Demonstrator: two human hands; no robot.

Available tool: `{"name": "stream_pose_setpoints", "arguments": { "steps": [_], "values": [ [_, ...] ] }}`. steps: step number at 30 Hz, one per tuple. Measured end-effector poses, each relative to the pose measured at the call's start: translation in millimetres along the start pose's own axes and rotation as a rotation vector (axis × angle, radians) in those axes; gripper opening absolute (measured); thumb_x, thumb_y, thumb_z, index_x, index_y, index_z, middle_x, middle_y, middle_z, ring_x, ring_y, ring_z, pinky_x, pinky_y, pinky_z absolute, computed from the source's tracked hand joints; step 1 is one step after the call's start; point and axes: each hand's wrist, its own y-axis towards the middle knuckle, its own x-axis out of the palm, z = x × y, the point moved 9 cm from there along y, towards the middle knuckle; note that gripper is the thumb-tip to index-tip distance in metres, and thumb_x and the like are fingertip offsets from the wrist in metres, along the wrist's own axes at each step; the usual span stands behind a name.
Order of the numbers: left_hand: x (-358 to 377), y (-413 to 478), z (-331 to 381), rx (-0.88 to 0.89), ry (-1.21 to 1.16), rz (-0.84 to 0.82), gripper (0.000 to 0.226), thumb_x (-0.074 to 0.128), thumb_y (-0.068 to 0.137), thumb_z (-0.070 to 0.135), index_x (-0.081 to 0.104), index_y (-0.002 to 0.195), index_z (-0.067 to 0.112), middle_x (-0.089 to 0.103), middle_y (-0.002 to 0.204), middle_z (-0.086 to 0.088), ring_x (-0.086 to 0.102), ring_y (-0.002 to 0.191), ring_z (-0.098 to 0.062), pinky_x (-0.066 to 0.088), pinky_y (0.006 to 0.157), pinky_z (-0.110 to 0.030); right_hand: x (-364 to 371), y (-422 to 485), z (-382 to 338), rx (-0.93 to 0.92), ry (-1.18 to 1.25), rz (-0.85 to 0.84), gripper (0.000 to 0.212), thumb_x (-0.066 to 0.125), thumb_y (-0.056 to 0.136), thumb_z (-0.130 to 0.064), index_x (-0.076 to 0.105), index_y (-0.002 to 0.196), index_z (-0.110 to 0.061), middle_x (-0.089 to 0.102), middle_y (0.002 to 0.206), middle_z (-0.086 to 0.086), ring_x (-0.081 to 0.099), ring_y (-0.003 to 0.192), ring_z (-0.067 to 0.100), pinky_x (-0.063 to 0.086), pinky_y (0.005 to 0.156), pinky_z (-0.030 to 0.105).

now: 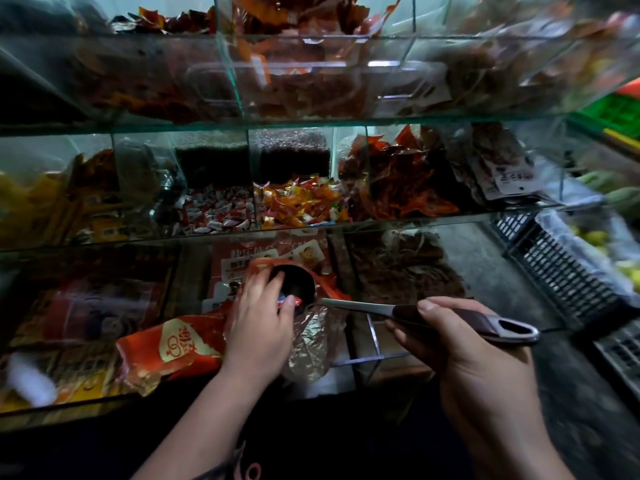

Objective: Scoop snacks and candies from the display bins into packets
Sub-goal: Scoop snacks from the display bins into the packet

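My right hand (460, 344) grips the dark handle of a metal ladle (363, 308), low and right of centre. The ladle's dark bowl sits in the mouth of a red and orange packet (180, 344) that lies over the front of the bottom glass bin. My left hand (259, 317) reaches into the bowl, with a small wrapped candy (284, 299) pinched at its fingertips. On the middle shelf stand a bin of white and red candies (214, 213) and a bin of orange and yellow candies (298, 202).
Three tiers of glass bins (311, 119) fill the view, holding red snack packs, dark goods and labelled packets. Black plastic crates (554, 268) and a crate of fruit stand at the right. A grey floor strip runs between the bins and the crates.
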Motion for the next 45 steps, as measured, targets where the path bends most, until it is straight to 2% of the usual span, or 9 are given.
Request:
{"name": "stream_pose_setpoints", "arguments": {
  "steps": [11,19,24,29,34,36,38,40,45],
  "values": [
    [-89.3,39.7,26.2,0.082,-0.276,0.357,0.051,0.057,0.101,0.033,0.043,0.147,0.016,0.044,0.149,-0.003,0.039,0.138,-0.017,0.029,0.110,-0.029,53.1,53.8,-43.8,-0.027,0.340,-0.003,0.034,0.065,0.092,0.000,0.072,0.062,-0.013,0.072,0.075,0.011,0.077,0.081,0.026,0.064,0.079,0.040],
    [-48.7,-10.7,-60.8,-0.260,0.031,0.048,0.058,0.074,0.072,0.062,0.041,0.114,0.039,0.051,0.108,0.013,0.051,0.091,-0.012,0.040,0.077,-0.028,170.0,48.7,-36.6,-0.887,-0.872,-0.590,0.013,0.072,0.090,-0.001,0.073,0.103,0.000,0.073,0.108,0.011,0.070,0.104,0.025,0.057,0.089,0.043],
    [-35.3,-3.8,-76.6,-0.310,0.095,-0.028,0.017,0.069,0.087,0.041,0.060,0.096,0.031,0.062,0.080,0.017,0.064,0.081,-0.012,0.043,0.059,-0.022,139.1,17.8,-49.0,-0.991,-0.873,-0.457,0.016,0.074,0.088,0.003,0.074,0.104,0.004,0.072,0.117,0.016,0.067,0.121,0.027,0.055,0.101,0.043],
    [-53.3,15.7,-74.5,-0.355,-0.032,0.129,0.015,0.068,0.089,0.038,0.062,0.078,0.028,0.056,0.068,0.020,0.053,0.064,0.000,0.029,0.048,-0.010,126.2,15.4,-42.7,-0.472,-1.050,-0.597,0.041,0.054,0.098,0.012,0.041,0.135,0.025,0.049,0.146,0.024,0.054,0.126,0.017,0.038,0.071,-0.007],
    [-57.7,14.6,-81.8,-0.392,-0.171,0.229,0.020,0.073,0.086,0.035,0.061,0.072,0.028,0.063,0.073,0.016,0.055,0.068,0.002,0.036,0.054,-0.015,121.6,-3.4,-11.2,0.002,-1.085,-0.860,0.056,0.042,0.094,0.021,0.013,0.142,0.019,0.047,0.142,0.009,0.051,0.097,0.016,0.028,0.049,-0.008],
    [-57.8,13.0,-80.3,-0.392,-0.162,0.239,0.022,0.073,0.086,0.035,0.061,0.069,0.027,0.063,0.069,0.014,0.055,0.065,0.000,0.036,0.052,-0.018,114.7,-4.3,8.9,0.016,-1.226,-0.957,0.059,0.041,0.099,0.012,0.006,0.147,0.013,0.037,0.154,0.012,0.047,0.130,0.017,0.026,0.054,-0.010],
    [-58.0,10.6,-77.7,-0.379,-0.136,0.242,0.026,0.071,0.088,0.035,0.061,0.066,0.025,0.062,0.063,0.011,0.056,0.060,-0.002,0.036,0.049,-0.022,101.8,-15.5,31.1,0.053,-1.241,-0.960,0.055,0.046,0.104,-0.002,0.022,0.153,0.006,0.039,0.158,0.011,0.042,0.144,0.017,0.028,0.067,-0.008],
    [-57.9,6.9,-74.5,-0.362,-0.105,0.245,0.031,0.069,0.091,0.034,0.059,0.064,0.022,0.061,0.058,0.007,0.055,0.055,-0.005,0.033,0.045,-0.024,120.7,-25.8,6.0,-0.443,-1.128,-0.729,0.029,0.070,0.093,-0.011,0.069,0.122,-0.007,0.072,0.124,0.004,0.069,0.112,0.011,0.044,0.074,0.002],
    [-58.7,1.3,-69.0,-0.338,-0.050,0.242,0.033,0.066,0.094,0.027,0.055,0.064,0.022,0.058,0.059,0.005,0.052,0.053,-0.006,0.028,0.044,-0.023,134.0,-8.0,42.6,-0.618,-0.979,-0.519,0.008,0.074,0.083,-0.008,0.075,0.090,-0.013,0.075,0.088,0.000,0.072,0.083,0.020,0.056,0.075,0.035]
  ]
}}
